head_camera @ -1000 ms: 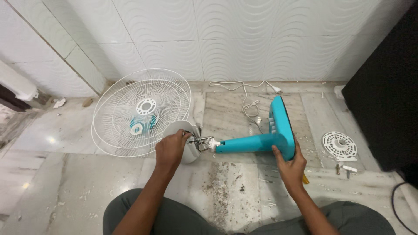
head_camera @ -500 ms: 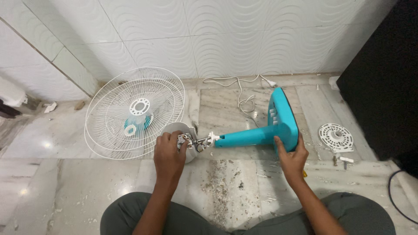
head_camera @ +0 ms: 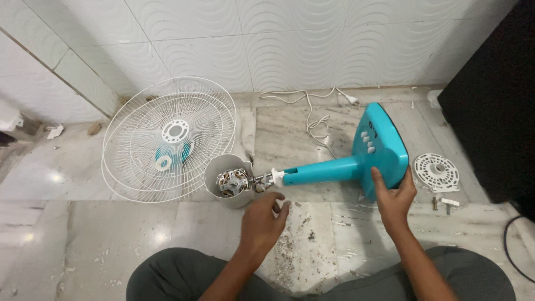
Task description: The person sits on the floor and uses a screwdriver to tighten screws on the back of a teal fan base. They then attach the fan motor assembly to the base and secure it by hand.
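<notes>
A turquoise fan stand lies on the marble floor, its square base (head_camera: 382,146) tilted up and its neck (head_camera: 320,170) pointing left. My right hand (head_camera: 394,196) grips the base's lower edge. At the neck's left end sits the bare fan motor (head_camera: 233,183) inside a white cup-shaped housing (head_camera: 214,170), with a metal joint between them. My left hand (head_camera: 263,218) hovers just below and right of the motor, fingers loosely curled, holding nothing that I can see.
Two white wire fan guards (head_camera: 167,139) lie stacked to the left, with a turquoise blade hub beneath. A white power cord (head_camera: 312,111) trails by the wall. A round white vented cover (head_camera: 436,171) and screws lie right, by a black cabinet (head_camera: 490,100). Grit covers the floor ahead.
My left hand came off the motor and moved down to the right. My right hand turned the base so its button face shows more.
</notes>
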